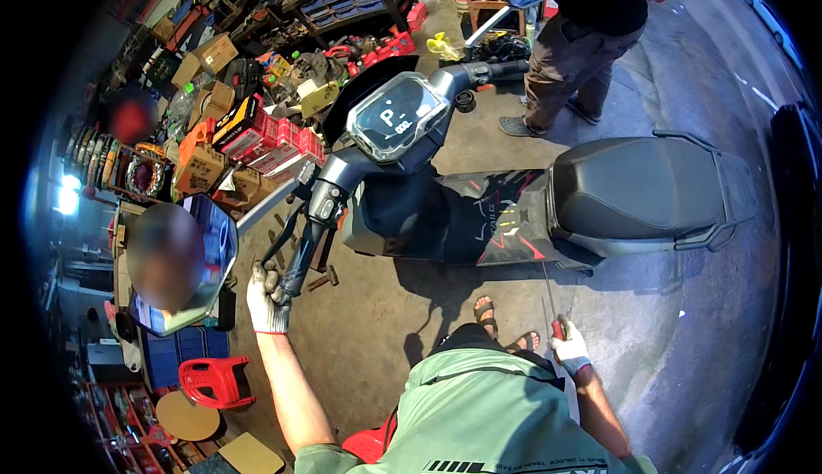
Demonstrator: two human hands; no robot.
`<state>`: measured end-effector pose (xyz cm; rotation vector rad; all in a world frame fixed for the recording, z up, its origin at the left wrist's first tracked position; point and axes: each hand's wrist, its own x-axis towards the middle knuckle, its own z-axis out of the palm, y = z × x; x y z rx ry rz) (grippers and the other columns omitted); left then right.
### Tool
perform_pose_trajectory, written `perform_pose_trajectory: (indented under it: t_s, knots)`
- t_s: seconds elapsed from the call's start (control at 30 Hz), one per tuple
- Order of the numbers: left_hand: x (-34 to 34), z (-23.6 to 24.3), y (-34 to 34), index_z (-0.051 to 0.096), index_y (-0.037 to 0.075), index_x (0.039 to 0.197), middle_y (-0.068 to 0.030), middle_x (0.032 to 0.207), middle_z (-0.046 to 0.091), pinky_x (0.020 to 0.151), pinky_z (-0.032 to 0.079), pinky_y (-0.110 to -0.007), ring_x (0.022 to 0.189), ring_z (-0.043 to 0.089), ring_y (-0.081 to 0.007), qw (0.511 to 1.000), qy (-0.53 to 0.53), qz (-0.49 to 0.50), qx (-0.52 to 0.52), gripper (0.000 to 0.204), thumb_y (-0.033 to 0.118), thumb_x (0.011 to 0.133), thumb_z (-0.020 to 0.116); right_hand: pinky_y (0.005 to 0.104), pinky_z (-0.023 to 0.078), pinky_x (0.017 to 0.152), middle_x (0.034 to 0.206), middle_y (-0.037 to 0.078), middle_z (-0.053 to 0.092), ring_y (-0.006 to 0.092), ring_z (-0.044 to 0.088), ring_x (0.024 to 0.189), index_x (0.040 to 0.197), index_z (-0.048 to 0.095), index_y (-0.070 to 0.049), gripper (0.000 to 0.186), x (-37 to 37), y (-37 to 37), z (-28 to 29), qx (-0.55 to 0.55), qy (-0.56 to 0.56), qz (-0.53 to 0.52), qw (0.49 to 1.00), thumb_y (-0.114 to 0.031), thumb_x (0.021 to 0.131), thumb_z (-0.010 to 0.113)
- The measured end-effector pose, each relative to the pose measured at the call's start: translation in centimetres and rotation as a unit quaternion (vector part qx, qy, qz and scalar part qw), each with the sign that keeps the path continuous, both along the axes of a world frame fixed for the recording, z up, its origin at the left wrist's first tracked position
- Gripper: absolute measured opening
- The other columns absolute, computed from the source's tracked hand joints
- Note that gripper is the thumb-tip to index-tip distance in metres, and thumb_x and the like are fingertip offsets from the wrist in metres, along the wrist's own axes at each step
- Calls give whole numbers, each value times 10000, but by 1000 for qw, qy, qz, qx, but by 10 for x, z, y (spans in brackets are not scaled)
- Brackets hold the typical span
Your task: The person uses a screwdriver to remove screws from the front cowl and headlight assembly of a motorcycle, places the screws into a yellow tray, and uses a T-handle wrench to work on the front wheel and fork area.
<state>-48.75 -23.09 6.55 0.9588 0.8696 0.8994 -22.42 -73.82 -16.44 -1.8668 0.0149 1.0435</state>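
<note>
A dark electric scooter stands across the view with its display (398, 119) lit. My left hand (267, 298), in a white knit glove, closes at the end of the scooter's left handlebar grip (300, 260), beside the brake lever (285, 238). How far the fingers wrap each part is partly hidden. Low on the right, my right hand (572, 350), also gloved, is closed round the red handle of a long thin screwdriver (558, 329). Its shaft points up toward the edge of the footboard (505, 217), under the black seat (638, 184). Whether the tip touches the scooter cannot be made out.
Another person (582, 37) stands beyond the scooter. A mirror (193, 264) juts out near my left hand. Cardboard boxes (201, 161) and red cartons (278, 144) crowd the far left. A hammer (324, 279) lies on the floor, and a red plastic stool (214, 381) is at left.
</note>
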Motion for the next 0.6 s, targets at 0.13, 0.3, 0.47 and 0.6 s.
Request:
perform_pose_trajectory:
  t_s: [0.13, 0.3, 0.47, 0.6]
  knots:
    - [22, 4, 24, 576, 12, 958, 59, 580, 384, 373, 243, -174, 422, 298, -31, 999, 2, 36, 14, 330, 341, 980, 557, 257, 473, 552, 971, 117, 632, 134, 568, 611, 1392, 411, 18, 676, 7, 11, -38, 66, -83, -66, 992, -45, 749, 611]
    - [17, -6, 21, 579, 32, 972, 51, 591, 398, 383, 279, -192, 423, 310, -43, 998, -11, 55, 25, 304, 333, 986, 543, 309, 448, 933, 1194, 115, 595, 190, 564, 1064, 1320, 476, 39, 553, 28, 34, -16, 81, -53, -75, 992, -17, 782, 590]
    - [15, -60, -13, 570, 41, 1013, -15, 728, 532, 480, 380, -240, 556, 453, -107, 977, -156, 27, -145, 160, 185, 948, 542, 289, 449, 918, 1162, 114, 612, 177, 575, 1037, 1293, 505, 38, 499, 74, 51, 24, 91, 113, -66, 987, -26, 807, 597]
    - [55, -121, -86, 513, -24, 1280, -96, 925, 590, 582, 446, -277, 674, 523, -160, 952, -153, 44, -261, 350, 23, 934, 497, 313, 413, 1012, 1278, 150, 578, 195, 539, 1188, 1325, 492, 24, 559, 113, 62, 41, 118, 33, 79, 989, -24, 795, 664]
